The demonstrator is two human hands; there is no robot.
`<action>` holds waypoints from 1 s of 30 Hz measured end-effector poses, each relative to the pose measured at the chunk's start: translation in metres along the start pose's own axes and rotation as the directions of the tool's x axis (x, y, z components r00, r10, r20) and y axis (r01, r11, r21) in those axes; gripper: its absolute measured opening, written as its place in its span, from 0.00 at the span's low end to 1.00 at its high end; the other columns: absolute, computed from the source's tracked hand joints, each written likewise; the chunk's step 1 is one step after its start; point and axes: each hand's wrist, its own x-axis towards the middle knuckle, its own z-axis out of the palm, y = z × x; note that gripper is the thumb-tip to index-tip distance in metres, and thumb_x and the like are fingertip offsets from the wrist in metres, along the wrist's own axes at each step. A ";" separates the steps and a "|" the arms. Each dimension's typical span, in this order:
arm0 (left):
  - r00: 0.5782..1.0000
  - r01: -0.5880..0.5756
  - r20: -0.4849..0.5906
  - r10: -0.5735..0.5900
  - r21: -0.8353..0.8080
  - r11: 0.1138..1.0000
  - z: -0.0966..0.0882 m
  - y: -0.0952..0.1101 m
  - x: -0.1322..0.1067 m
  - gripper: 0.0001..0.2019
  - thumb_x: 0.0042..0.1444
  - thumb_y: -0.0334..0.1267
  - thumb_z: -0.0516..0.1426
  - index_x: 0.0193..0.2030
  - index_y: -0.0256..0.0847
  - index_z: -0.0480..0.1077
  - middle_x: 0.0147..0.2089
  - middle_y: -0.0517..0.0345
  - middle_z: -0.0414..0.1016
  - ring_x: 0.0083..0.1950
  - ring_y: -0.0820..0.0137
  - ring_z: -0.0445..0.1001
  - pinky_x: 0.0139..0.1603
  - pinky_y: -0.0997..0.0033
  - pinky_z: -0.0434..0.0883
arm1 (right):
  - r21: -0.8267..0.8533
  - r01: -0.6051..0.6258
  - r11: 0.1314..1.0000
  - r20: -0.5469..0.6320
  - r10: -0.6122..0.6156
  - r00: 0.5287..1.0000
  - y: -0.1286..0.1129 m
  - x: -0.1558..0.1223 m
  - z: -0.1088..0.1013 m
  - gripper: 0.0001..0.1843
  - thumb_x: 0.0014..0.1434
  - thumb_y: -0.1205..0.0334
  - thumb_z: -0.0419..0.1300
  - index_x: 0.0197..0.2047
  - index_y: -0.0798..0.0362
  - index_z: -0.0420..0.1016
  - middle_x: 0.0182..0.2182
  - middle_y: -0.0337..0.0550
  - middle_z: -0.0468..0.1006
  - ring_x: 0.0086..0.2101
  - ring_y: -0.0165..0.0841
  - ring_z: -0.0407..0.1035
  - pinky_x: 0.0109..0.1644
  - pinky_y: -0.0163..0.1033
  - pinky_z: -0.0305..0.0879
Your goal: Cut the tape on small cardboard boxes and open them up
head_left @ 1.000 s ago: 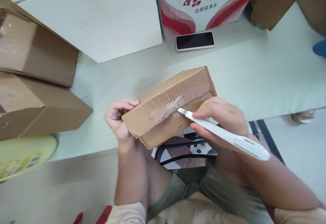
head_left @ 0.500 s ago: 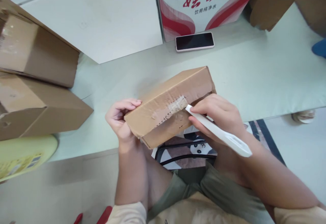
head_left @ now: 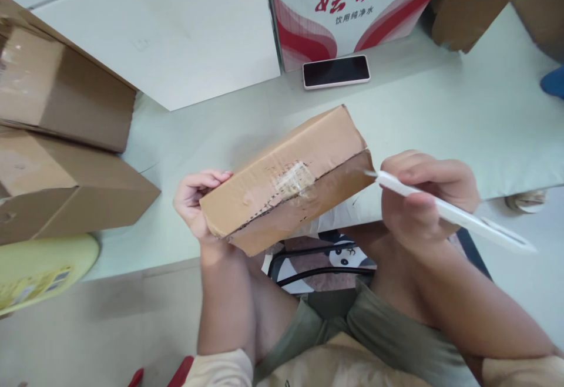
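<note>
A brown cardboard box [head_left: 273,184] is held tilted over the table's front edge, its taped seam facing me. My left hand [head_left: 200,202] grips the box's left end, fingers on top and the thumb side beneath. In my right hand [head_left: 427,193] is a white utility knife [head_left: 453,214], held between thumb and fingers. Its short blade points left, close to the box's right end; whether it touches the cardboard I cannot tell. Clear tape with a torn pale patch [head_left: 294,180] crosses the seam, which shows a dark slit toward the right.
Cardboard boxes [head_left: 66,81] are stacked at the left above a yellow container [head_left: 48,269]. A phone [head_left: 336,72] lies on the pale green table [head_left: 440,111] before a white and red carton [head_left: 356,17]. A white box [head_left: 163,34] stands at the back left.
My right hand has moved right with the knife, from the middle of the seam to beyond the box's right end. The box has shifted slightly left and turned, showing more of the seam.
</note>
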 end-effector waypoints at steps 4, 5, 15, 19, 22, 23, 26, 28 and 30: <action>0.999 -0.004 0.034 0.005 -0.029 1.000 -0.001 0.001 0.001 0.15 0.42 0.51 0.69 0.26 0.42 0.76 0.28 0.55 0.78 0.31 0.67 0.77 0.34 0.67 0.73 | 0.042 0.043 0.998 -0.052 -0.041 0.998 0.005 -0.001 0.005 0.16 0.68 0.42 0.63 0.39 0.46 0.79 0.22 0.37 0.72 0.22 0.34 0.67 0.25 0.43 0.63; 0.999 -0.008 0.039 0.009 -0.033 0.999 -0.001 0.001 0.001 0.14 0.42 0.50 0.68 0.27 0.42 0.77 0.28 0.55 0.78 0.31 0.67 0.77 0.34 0.68 0.73 | 0.003 0.022 1.000 -0.068 -0.022 0.997 0.005 -0.002 0.005 0.17 0.66 0.40 0.64 0.40 0.45 0.79 0.24 0.37 0.74 0.24 0.35 0.70 0.26 0.43 0.65; 0.999 0.013 -0.040 -0.011 0.058 0.998 0.002 0.002 0.000 0.15 0.42 0.52 0.65 0.25 0.41 0.72 0.28 0.55 0.73 0.32 0.65 0.75 0.36 0.64 0.71 | -0.366 -0.049 0.929 -0.046 0.034 0.998 0.006 -0.010 0.002 0.13 0.69 0.45 0.62 0.47 0.44 0.74 0.34 0.43 0.80 0.36 0.40 0.78 0.42 0.49 0.75; 0.979 -0.121 -0.147 0.145 0.158 0.980 0.015 0.003 -0.003 0.15 0.47 0.50 0.66 0.30 0.44 0.70 0.30 0.59 0.73 0.33 0.67 0.73 0.38 0.65 0.70 | -0.273 0.000 0.962 -0.061 -0.017 0.998 0.006 -0.011 0.006 0.13 0.69 0.44 0.60 0.47 0.43 0.73 0.32 0.40 0.73 0.29 0.35 0.72 0.34 0.46 0.71; 0.938 -0.217 -0.219 0.267 0.227 0.949 0.026 0.002 -0.007 0.10 0.49 0.44 0.65 0.33 0.46 0.70 0.36 0.61 0.73 0.39 0.67 0.73 0.44 0.64 0.71 | -0.170 0.026 0.985 -0.012 -0.029 1.000 0.005 -0.015 0.011 0.13 0.68 0.44 0.61 0.46 0.43 0.73 0.31 0.38 0.71 0.28 0.34 0.70 0.30 0.44 0.69; 0.928 -0.238 -0.230 0.294 0.242 0.941 0.028 0.001 -0.009 0.08 0.50 0.42 0.64 0.33 0.46 0.70 0.38 0.60 0.73 0.41 0.66 0.73 0.47 0.63 0.72 | -0.135 0.039 0.990 0.018 -0.037 0.999 0.005 -0.016 0.012 0.13 0.68 0.45 0.61 0.47 0.43 0.73 0.30 0.38 0.70 0.28 0.34 0.69 0.29 0.43 0.68; 0.929 -0.215 -0.235 0.285 0.283 0.935 0.034 0.002 -0.013 0.07 0.53 0.39 0.63 0.39 0.47 0.73 0.44 0.59 0.74 0.48 0.64 0.75 0.56 0.61 0.73 | -0.053 0.087 0.995 0.160 -0.077 0.984 0.002 -0.022 0.018 0.10 0.66 0.53 0.61 0.49 0.45 0.72 0.30 0.39 0.73 0.28 0.34 0.70 0.26 0.41 0.67; 0.959 -0.156 -0.185 0.216 0.295 0.943 0.035 0.005 -0.015 0.12 0.55 0.40 0.63 0.47 0.49 0.75 0.49 0.58 0.75 0.53 0.63 0.77 0.62 0.59 0.73 | -0.018 0.143 0.990 0.272 -0.133 0.953 0.000 -0.026 0.023 0.10 0.63 0.59 0.60 0.48 0.47 0.71 0.30 0.39 0.76 0.29 0.34 0.73 0.28 0.41 0.68; 0.987 -0.089 -0.100 0.125 0.307 0.947 0.034 0.009 -0.017 0.19 0.56 0.39 0.62 0.55 0.51 0.75 0.57 0.57 0.76 0.59 0.61 0.77 0.67 0.58 0.71 | -0.009 0.202 0.979 0.348 -0.186 0.919 -0.004 -0.028 0.027 0.09 0.62 0.60 0.60 0.46 0.48 0.71 0.29 0.39 0.79 0.30 0.35 0.77 0.32 0.42 0.70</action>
